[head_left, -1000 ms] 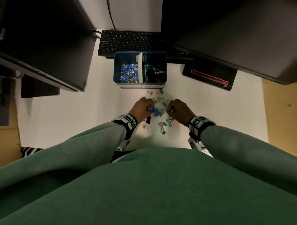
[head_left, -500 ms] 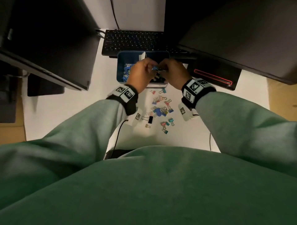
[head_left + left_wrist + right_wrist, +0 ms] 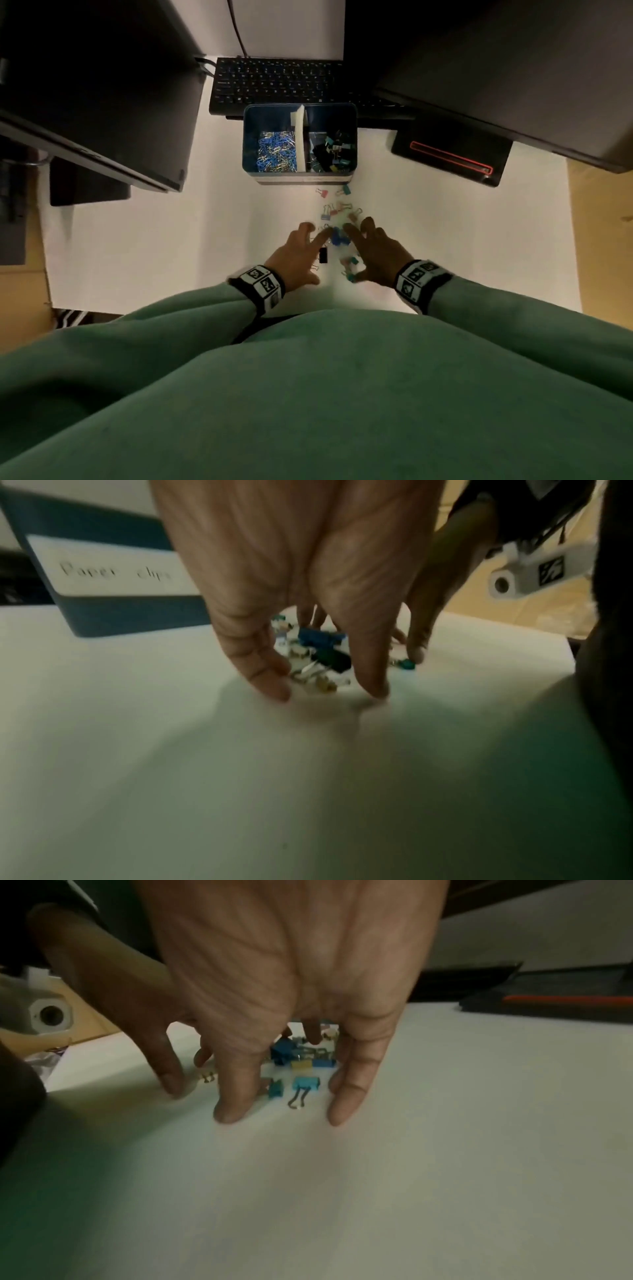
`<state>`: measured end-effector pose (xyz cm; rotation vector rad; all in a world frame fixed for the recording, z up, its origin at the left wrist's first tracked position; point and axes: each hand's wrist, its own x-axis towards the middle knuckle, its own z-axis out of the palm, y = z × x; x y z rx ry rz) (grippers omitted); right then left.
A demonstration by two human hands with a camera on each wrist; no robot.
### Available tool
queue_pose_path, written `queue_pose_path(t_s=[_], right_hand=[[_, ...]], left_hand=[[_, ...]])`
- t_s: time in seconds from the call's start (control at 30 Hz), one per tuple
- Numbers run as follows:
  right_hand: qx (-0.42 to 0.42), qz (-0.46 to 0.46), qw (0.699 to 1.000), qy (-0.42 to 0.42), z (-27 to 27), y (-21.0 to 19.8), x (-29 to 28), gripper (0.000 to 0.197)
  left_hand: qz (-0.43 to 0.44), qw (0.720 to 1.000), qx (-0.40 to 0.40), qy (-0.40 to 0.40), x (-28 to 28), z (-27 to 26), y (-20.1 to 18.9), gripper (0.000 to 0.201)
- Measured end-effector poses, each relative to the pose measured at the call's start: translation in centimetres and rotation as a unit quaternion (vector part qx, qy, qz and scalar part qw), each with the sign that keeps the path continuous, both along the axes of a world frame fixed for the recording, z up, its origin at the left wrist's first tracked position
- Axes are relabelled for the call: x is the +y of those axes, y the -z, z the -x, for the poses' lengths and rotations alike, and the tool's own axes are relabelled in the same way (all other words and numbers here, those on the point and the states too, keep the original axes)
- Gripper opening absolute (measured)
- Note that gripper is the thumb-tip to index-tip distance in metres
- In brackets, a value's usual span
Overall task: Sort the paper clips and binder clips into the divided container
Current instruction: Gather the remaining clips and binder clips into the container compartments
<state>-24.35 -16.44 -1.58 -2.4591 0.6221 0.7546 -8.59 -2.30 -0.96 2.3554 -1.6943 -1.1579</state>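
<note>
Down on the white desk (image 3: 144,246), both hands are spread over a small scatter of binder clips (image 3: 337,236). The left hand (image 3: 297,255) has its fingers straight and fanned apart, tips at or just above the desk beside the clips, holding nothing. The right hand (image 3: 375,255) lies the same way, fingers splayed and apart, nothing gripped. Between the two hands sit blue clips (image 3: 320,638) and a black clip (image 3: 323,255); in the left wrist view the black clip (image 3: 334,658) lies just behind the thumb and forefinger tips. In the right wrist view a light-blue clip (image 3: 306,1083) with its wire handles toward the camera rests between the fingertips, and a teal clip (image 3: 276,1089) sits just beside it, close to one finger. More clips in pink, teal and tan lie beyond the fingers, toward the container (image 3: 250,144).

The container stands upright near the keyboard (image 3: 274,84), split by a pale divider (image 3: 300,137). Its left compartment holds blue and silver paper clips (image 3: 276,152); its right compartment holds black, teal and other binder clips (image 3: 331,152). A label (image 3: 113,569) on its front reads "Paper clips". Dark monitors (image 3: 96,85) overhang both sides of the desk, and a black base with a red outline (image 3: 450,154) sits at the right. Green sleeves (image 3: 191,315) cover both arms, with patterned bands (image 3: 260,282) at the wrists.
</note>
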Motion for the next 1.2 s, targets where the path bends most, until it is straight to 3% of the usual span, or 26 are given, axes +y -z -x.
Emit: queue_pose_path(t_s=[0.17, 0.3, 0.5, 0.67, 0.87, 0.93, 1.0, 1.07, 1.13, 1.2], right_hand=[[-0.082, -0.008, 0.995, 0.052, -1.8, 0.5, -0.6, 0.069], [-0.084, 0.002, 0.996, 0.024, -2.1, 0.9, -1.6, 0.036], [-0.113, -0.067, 0.98, 0.148, -1.4, 0.4, -2.4, 0.013], [-0.188, -0.192, 0.919, 0.288, -0.4, -1.7, -3.9, 0.007], [-0.318, -0.216, 0.851, 0.358, -5.2, -7.1, -6.5, 0.005], [-0.335, -0.149, 0.874, 0.319, -7.7, -8.2, -7.3, 0.016], [-0.314, -0.071, 0.912, 0.253, -9.6, -8.6, -7.9, 0.029], [-0.293, -0.011, 0.937, 0.189, -10.0, -8.5, -7.9, 0.026], [-0.276, 0.028, 0.952, 0.127, -8.6, -8.0, -7.2, 0.013], [-0.21, 0.023, 0.975, 0.066, -6.3, -6.3, -5.9, 0.019]], left_hand=[[0.056, 0.998, -0.009, -0.041, -2.8, 0.0, 0.6, 0.062], [0.063, 0.998, -0.014, -0.029, -3.9, -0.7, 0.5, 0.061], [0.094, 0.992, 0.014, -0.079, -4.0, -1.4, -0.2, 0.043], [0.145, 0.978, 0.06, -0.14, -3.7, -3.1, -1.0, 0.017], [0.246, 0.928, 0.118, -0.252, -6.6, -5.0, -6.6, 0.01], [0.268, 0.92, 0.095, -0.27, -9.1, -6.2, -7.6, 0.009], [0.258, 0.929, 0.054, -0.259, -11.0, -7.3, -7.9, 0.019], [0.245, 0.942, 0.005, -0.232, -11.5, -7.7, -7.6, 0.027], [0.233, 0.952, -0.02, -0.197, -10.1, -6.8, -7.3, 0.021], [0.159, 0.976, -0.01, -0.147, -7.2, -5.1, -6.1, 0.03]])
